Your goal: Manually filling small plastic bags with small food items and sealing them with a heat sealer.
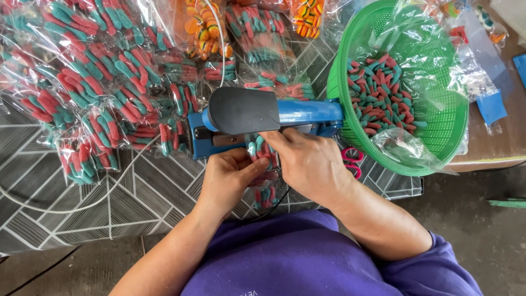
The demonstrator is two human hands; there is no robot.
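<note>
A blue heat sealer with a black handle lies across the patterned table. Both my hands hold a small clear bag of red-and-teal gummy candies at the sealer's jaw. My left hand pinches the bag's left side from below. My right hand grips its right side, fingertips up against the sealer bar. The lower part of the bag hangs out between my wrists.
A heap of sealed candy bags covers the table's left and back. A green plastic basket lined with clear film holds loose gummies at right. Pink-handled scissors lie beside my right hand. A white cable loops over the tablecloth.
</note>
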